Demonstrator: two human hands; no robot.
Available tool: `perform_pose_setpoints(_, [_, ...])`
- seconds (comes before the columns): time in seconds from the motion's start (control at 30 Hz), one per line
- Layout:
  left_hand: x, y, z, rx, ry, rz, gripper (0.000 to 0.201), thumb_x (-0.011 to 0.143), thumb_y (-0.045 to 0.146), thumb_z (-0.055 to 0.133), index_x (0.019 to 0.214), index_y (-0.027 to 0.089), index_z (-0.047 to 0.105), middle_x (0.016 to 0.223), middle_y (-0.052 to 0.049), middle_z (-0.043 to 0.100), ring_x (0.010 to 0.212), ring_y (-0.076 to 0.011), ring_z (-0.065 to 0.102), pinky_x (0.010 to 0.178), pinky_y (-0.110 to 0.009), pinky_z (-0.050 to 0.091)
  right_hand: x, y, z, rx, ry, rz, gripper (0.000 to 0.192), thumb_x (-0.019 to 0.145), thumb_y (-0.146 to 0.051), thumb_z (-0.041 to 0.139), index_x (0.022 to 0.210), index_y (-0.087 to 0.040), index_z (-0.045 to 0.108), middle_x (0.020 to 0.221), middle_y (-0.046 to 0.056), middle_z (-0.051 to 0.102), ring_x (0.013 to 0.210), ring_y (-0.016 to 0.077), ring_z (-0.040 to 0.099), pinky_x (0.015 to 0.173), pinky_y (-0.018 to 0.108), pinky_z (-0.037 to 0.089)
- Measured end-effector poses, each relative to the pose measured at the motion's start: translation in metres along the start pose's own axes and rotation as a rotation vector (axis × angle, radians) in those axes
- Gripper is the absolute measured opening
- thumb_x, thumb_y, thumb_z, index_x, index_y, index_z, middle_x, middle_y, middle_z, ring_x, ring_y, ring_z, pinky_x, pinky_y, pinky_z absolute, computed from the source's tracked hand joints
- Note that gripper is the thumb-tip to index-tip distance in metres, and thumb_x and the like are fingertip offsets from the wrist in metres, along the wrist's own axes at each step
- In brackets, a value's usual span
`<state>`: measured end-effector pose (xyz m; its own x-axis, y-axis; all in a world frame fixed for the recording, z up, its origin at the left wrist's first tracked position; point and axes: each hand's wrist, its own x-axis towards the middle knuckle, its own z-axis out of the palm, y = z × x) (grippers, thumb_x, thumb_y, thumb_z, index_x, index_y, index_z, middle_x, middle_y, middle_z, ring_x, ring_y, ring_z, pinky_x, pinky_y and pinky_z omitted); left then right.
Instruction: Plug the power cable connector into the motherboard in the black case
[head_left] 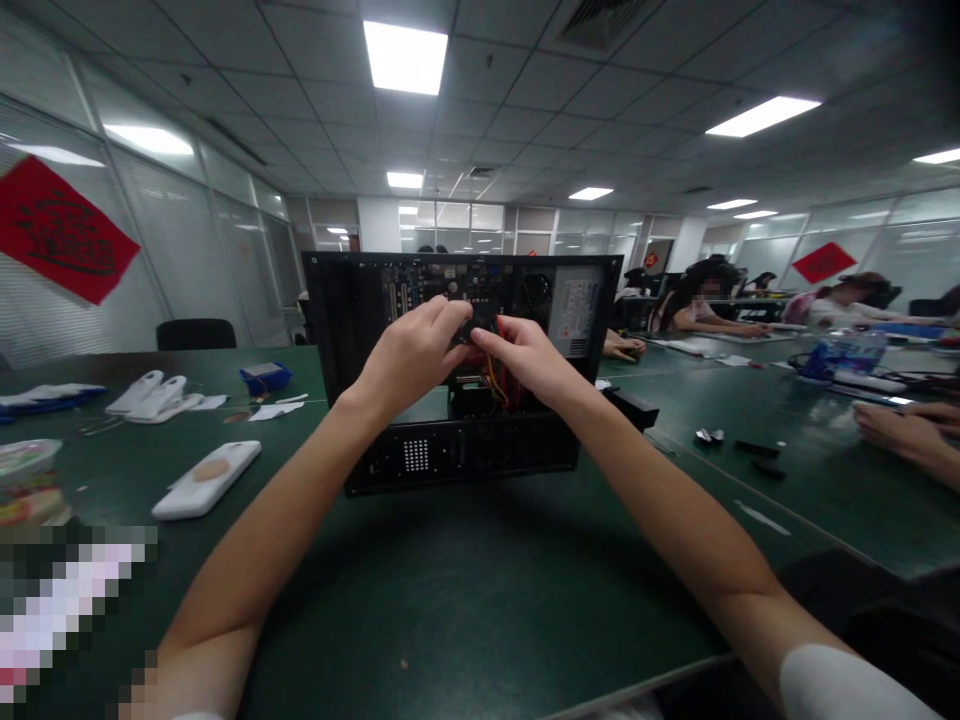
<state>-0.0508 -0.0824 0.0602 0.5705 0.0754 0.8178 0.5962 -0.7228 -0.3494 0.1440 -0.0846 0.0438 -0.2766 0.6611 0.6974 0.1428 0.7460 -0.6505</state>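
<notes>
Both my hands reach straight ahead into the open computer case [461, 370] lying on the green table [480, 600], left hand [412, 355] and right hand [525, 358] pinching one small part between fingertips, equally near

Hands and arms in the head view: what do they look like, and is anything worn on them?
Both hands, left and right, are bare: no gloves, rings or watch visible. Both forearms are bare too. A short white sleeve shows on the right upper arm, at the bottom edge; the left arm's upper part is blurred out.
</notes>
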Motion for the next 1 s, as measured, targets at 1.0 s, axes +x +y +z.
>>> perform_pose_setpoints(1.0, [-0.026, -0.042, 0.127, 0.013, -0.716, -0.245, 0.029, 0.094, 0.022, 0.059, 0.112, 0.026, 0.08, 0.113, -0.007, 0.078, 0.109, -0.0253, 0.071, 0.089, -0.03, 0.053, 0.001, 0.104, -0.033, -1.248, -0.357, 0.04, 0.029, 0.097, -0.026, 0.055, 0.115, -0.015, 0.074, 0.119, 0.014, 0.068, 0.103, 0.0273, 0.068, 0.079, 0.033, 0.049])
